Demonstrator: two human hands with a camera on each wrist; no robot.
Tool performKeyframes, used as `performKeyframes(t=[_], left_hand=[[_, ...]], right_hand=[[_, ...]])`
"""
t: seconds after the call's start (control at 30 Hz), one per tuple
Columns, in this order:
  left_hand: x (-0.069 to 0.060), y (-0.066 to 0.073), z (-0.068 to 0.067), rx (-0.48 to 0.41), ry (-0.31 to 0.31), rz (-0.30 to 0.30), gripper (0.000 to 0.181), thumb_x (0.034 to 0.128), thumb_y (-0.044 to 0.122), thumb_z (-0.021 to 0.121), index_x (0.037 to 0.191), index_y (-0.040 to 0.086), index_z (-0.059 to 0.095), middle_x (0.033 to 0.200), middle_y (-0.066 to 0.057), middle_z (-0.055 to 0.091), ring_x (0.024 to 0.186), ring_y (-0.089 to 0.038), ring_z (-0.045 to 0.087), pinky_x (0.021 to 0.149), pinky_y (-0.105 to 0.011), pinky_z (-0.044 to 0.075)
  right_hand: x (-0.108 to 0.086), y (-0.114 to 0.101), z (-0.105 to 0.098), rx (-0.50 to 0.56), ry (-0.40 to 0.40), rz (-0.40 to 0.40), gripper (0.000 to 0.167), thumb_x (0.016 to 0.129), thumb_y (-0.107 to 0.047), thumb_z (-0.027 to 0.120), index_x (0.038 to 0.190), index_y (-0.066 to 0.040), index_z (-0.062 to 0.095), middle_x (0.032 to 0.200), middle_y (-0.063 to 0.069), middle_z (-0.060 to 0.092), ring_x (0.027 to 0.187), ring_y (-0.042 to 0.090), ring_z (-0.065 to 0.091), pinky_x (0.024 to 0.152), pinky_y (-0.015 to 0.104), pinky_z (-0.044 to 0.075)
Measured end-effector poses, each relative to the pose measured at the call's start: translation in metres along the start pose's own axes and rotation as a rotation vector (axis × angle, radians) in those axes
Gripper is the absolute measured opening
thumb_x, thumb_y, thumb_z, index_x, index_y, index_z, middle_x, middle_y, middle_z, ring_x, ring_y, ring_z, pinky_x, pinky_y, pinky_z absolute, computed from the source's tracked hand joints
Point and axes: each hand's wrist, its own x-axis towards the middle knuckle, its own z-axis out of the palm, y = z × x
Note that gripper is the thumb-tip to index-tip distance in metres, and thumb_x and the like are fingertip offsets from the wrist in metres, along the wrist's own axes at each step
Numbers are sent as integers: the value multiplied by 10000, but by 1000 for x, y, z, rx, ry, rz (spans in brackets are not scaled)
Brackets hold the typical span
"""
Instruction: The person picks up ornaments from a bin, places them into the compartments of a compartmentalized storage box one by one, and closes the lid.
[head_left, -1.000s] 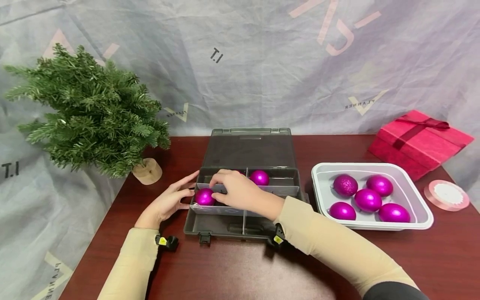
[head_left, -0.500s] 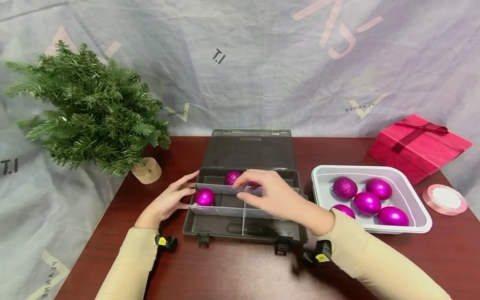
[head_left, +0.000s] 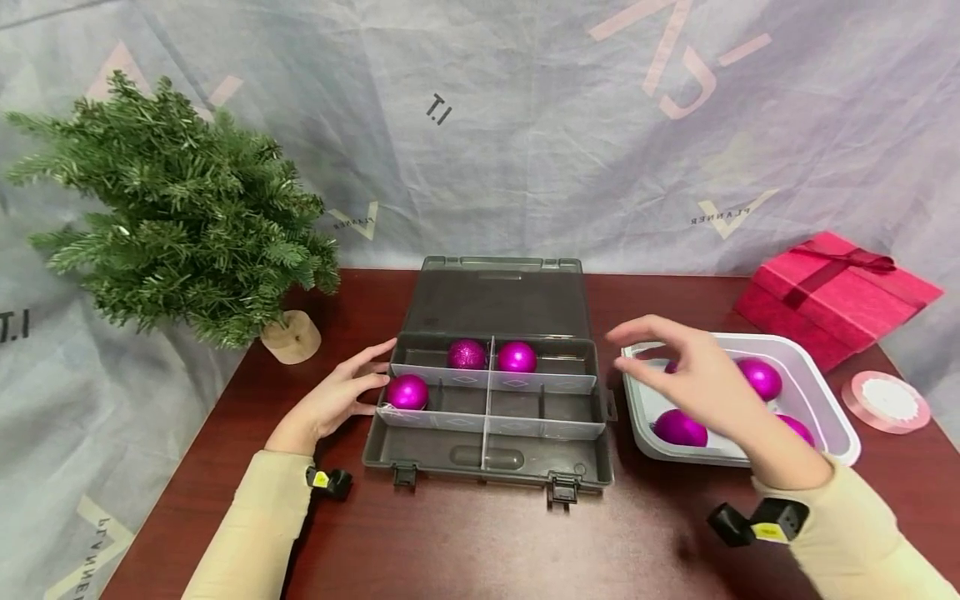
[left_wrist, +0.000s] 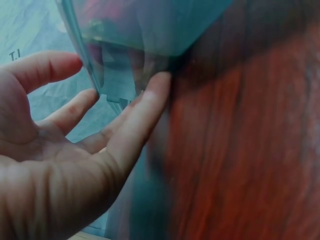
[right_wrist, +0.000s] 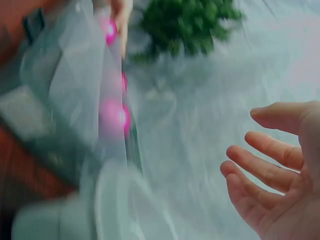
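Note:
A grey divided case (head_left: 420, 450) lies with its lid raised at the back. Its back row holds a glittery magenta ball (head_left: 467, 355) and a smooth one (head_left: 517, 358); another smooth ball (head_left: 408, 392) sits at the left of the middle row. My left hand (head_left: 330, 408) touches the case's left side with spread fingers, seen also in the left wrist view (left_wrist: 75, 135). Over the left part of a white tub (head_left: 817, 375) hovers my right hand (head_left: 705, 383), thumb and fingers apart, holding nothing. Several magenta balls (head_left: 681, 427) lie in the tub, some partly covered by that hand.
A small green tree (head_left: 187, 225) with a wooden base (head_left: 291, 337) stands at the left. Behind the tub, a red gift box (head_left: 840, 292) sits tilted at the back right, with a pink ribbon roll (head_left: 887, 402) near it. A grey cloth (head_left: 525, 167) hangs behind the table.
My right hand has moved right, from the case to above the tub, uncovering the case's compartments and the balls in the back row. My left hand has stayed at the case's left side.

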Motion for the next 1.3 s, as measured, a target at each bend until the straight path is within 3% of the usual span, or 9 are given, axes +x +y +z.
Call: performKeyframes(t=[0.13, 0.27, 0.47, 0.77, 0.87, 1.07, 1.3], left_hand=[[0, 2, 0, 5, -1, -5, 638, 1068, 112, 507, 1644, 174, 238, 1555, -275, 244, 1400, -417, 271, 925, -542, 510], [0, 3, -1, 4, 4, -5, 636, 1066, 107, 504, 1642, 168, 240, 1553, -281, 245, 1394, -416, 274, 929, -557, 504], [0, 3, -1, 0, 8, -8, 636, 1064, 109, 508, 1640, 167, 245, 1538, -282, 262, 1375, -400, 296, 930, -564, 501], [0, 2, -1, 5, 7, -7, 638, 1066, 116, 510, 1642, 177, 243, 1531, -276, 257, 1380, -401, 290, 943, -583, 488], [0, 1, -2, 5, 9, -11, 638, 1066, 119, 513, 1642, 183, 247, 1536, -275, 257, 1383, -404, 290, 938, -573, 494], [0, 1, -1, -1, 7, -16, 641, 1065, 122, 516, 1642, 186, 244, 1545, -274, 247, 1388, -402, 286, 935, -563, 498], [0, 1, 1, -9, 5, -14, 640, 1063, 115, 513, 1641, 169, 244, 1533, -278, 254, 1374, -394, 293, 925, -556, 504]], right_hand=[[-11, 30, -20, 12, 59, 108, 316, 906, -88, 788, 1214, -100, 716, 1103, -78, 705, 875, 13, 693, 728, 141, 506], [-20, 60, -31, 17, 80, 156, 333, 902, -69, 787, 1217, -21, 691, 1081, -131, 690, 892, -45, 681, 761, 110, 495], [-30, 86, -36, -101, 77, 178, 399, 853, -81, 832, 1227, -6, 714, 1116, 175, 728, 886, -38, 670, 749, 84, 475], [-34, 109, -36, -241, 32, 149, 488, 786, -184, 903, 1230, -57, 745, 1116, 188, 736, 970, 399, 705, 753, 85, 453], [-34, 111, -36, -281, 17, 137, 501, 766, -208, 917, 1219, -73, 750, 1099, 184, 741, 974, 410, 700, 748, 162, 486], [-35, 115, -34, -387, -33, 109, 547, 714, -222, 943, 1206, -81, 750, 1038, 177, 748, 882, 333, 716, 714, 449, 529], [-37, 118, -32, -367, -41, 118, 532, 717, -182, 940, 1198, -65, 746, 1027, 189, 746, 855, 342, 736, 722, 499, 559]])
